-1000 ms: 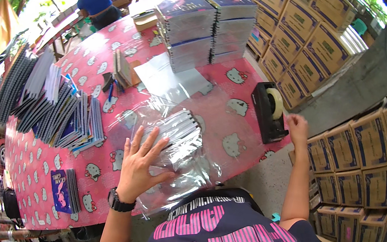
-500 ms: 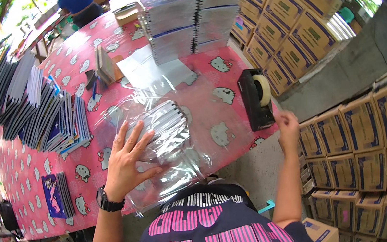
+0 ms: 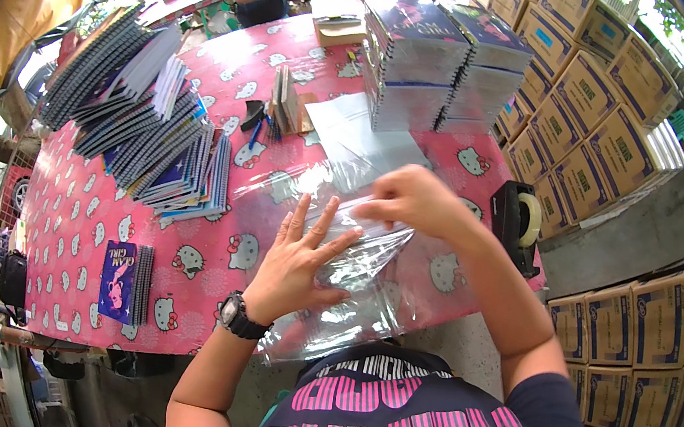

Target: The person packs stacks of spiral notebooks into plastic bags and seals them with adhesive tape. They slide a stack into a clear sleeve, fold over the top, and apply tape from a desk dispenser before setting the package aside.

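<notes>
- Dark shirt (image 3: pixel 408 424): big pink striped capitals, with a row of white striped characters above them.
- Purple notebook (image 3: pixel 118 283): pale title lettering on its cover.
- Tall notebook stacks (image 3: pixel 416 93): light title lettering on the top covers.
- Brown cartons (image 3: pixel 589 104): dark printed labels.
- Lower-right cartons (image 3: pixel 661 319): print, too small to read.

A pink, cat-printed table (image 3: pixel 53 278) is carrying fanned spiral notebooks (image 3: pixel 140 126) at left and a purple-covered pile (image 3: pixel 122 283) near left. Tall notebook stacks (image 3: pixel 418 67) are standing far right, a black tape dispenser (image 3: pixel 508 224) is sitting at right, and clear plastic (image 3: pixel 373 301) is lying near centre.
</notes>
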The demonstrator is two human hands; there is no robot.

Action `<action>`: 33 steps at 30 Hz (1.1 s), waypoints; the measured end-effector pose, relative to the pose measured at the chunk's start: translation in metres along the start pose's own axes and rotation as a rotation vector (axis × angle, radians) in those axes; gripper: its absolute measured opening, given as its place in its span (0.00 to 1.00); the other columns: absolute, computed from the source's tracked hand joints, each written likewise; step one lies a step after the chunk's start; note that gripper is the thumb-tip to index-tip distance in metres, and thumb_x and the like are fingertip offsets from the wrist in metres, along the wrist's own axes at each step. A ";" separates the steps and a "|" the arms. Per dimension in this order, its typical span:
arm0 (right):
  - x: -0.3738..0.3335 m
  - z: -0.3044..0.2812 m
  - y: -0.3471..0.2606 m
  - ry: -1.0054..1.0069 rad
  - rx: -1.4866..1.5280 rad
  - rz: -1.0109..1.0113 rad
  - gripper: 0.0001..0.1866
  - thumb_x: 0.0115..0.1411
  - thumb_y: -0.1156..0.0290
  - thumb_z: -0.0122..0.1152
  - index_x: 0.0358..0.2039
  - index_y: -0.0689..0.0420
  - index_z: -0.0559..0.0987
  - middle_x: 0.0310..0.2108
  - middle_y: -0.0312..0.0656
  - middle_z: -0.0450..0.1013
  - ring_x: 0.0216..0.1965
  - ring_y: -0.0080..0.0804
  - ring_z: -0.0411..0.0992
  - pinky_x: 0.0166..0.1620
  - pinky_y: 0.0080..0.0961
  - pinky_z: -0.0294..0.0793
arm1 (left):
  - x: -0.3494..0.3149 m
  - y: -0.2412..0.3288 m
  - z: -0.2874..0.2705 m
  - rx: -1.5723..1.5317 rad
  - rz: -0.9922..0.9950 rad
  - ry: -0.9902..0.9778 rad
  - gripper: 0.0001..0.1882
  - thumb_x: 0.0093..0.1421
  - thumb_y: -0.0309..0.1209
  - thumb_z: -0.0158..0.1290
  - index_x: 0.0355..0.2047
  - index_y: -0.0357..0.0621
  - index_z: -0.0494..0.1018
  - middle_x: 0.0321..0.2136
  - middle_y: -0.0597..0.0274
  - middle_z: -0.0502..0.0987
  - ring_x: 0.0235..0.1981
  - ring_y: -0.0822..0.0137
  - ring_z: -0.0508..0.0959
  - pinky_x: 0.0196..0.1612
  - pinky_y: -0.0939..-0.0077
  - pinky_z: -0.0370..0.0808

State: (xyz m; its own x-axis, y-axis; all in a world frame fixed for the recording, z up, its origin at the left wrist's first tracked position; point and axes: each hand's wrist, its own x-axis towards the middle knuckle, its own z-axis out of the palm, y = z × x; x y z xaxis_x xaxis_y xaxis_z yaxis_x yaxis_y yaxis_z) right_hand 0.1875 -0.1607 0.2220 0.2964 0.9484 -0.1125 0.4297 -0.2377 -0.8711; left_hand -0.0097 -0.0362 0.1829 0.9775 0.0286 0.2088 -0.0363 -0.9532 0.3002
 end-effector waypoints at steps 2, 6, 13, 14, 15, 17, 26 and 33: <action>0.031 0.024 -0.023 -0.027 -0.862 0.113 0.26 0.45 0.46 0.67 0.29 0.60 0.81 0.31 0.48 0.77 0.34 0.36 0.77 0.38 0.29 0.75 | 0.001 -0.005 0.004 0.010 -0.017 0.016 0.47 0.34 0.43 0.67 0.59 0.65 0.63 0.66 0.54 0.46 0.65 0.39 0.41 0.63 0.48 0.50; 0.025 -0.007 -0.015 -0.016 -1.062 0.113 0.26 0.40 0.45 0.68 0.26 0.57 0.81 0.27 0.49 0.76 0.33 0.44 0.76 0.40 0.32 0.74 | -0.008 -0.008 0.010 0.006 -0.026 0.051 0.47 0.35 0.43 0.67 0.60 0.68 0.61 0.66 0.54 0.44 0.66 0.40 0.40 0.63 0.45 0.47; -0.026 0.012 0.022 0.171 -0.490 -0.808 0.14 0.41 0.67 0.71 0.30 0.54 0.80 0.34 0.36 0.73 0.40 0.36 0.69 0.45 0.32 0.67 | -0.003 -0.002 0.035 0.011 -0.014 0.488 0.13 0.49 0.36 0.60 0.37 0.56 0.80 0.48 0.61 0.75 0.57 0.58 0.67 0.63 0.47 0.48; -0.022 0.017 0.022 0.282 -0.476 -0.861 0.13 0.44 0.66 0.70 0.31 0.55 0.80 0.37 0.38 0.73 0.39 0.35 0.69 0.45 0.31 0.67 | 0.006 0.007 0.023 -0.083 -0.002 0.563 0.14 0.50 0.37 0.59 0.39 0.53 0.79 0.48 0.60 0.75 0.57 0.58 0.68 0.63 0.50 0.50; -0.018 0.010 0.019 0.358 -0.355 -0.831 0.15 0.45 0.66 0.70 0.34 0.55 0.80 0.39 0.38 0.72 0.40 0.33 0.68 0.45 0.30 0.67 | 0.012 0.015 0.008 -0.170 0.015 0.642 0.14 0.52 0.37 0.58 0.40 0.51 0.79 0.48 0.59 0.75 0.56 0.58 0.68 0.62 0.52 0.53; -0.007 -0.015 0.014 0.509 -0.119 -0.758 0.18 0.48 0.65 0.69 0.40 0.56 0.78 0.44 0.39 0.71 0.43 0.30 0.68 0.46 0.28 0.66 | 0.024 0.016 -0.015 -0.381 -0.125 0.880 0.20 0.54 0.40 0.58 0.43 0.39 0.75 0.47 0.54 0.75 0.52 0.58 0.71 0.57 0.66 0.63; 0.034 -0.002 0.092 -0.016 0.264 -0.066 0.29 0.48 0.60 0.71 0.46 0.63 0.75 0.42 0.45 0.74 0.44 0.31 0.71 0.48 0.27 0.68 | 0.040 -0.045 0.010 -1.005 -0.209 0.348 0.19 0.54 0.31 0.60 0.45 0.36 0.74 0.43 0.59 0.76 0.41 0.75 0.74 0.45 0.81 0.69; 0.040 0.006 0.045 -0.121 0.224 -0.130 0.16 0.52 0.65 0.67 0.39 0.61 0.79 0.34 0.33 0.76 0.37 0.22 0.71 0.42 0.20 0.70 | 0.019 -0.063 0.025 -0.949 -0.430 -0.092 0.38 0.46 0.40 0.64 0.56 0.40 0.66 0.53 0.56 0.70 0.55 0.62 0.68 0.56 0.66 0.64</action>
State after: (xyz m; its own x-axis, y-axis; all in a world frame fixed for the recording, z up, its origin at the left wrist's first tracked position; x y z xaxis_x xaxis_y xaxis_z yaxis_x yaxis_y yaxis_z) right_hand 0.2140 -0.1321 0.1755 0.1410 0.9893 -0.0374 0.2546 -0.0727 -0.9643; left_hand 0.0163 0.0170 0.1446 0.9572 0.2482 -0.1487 0.2093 -0.2392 0.9481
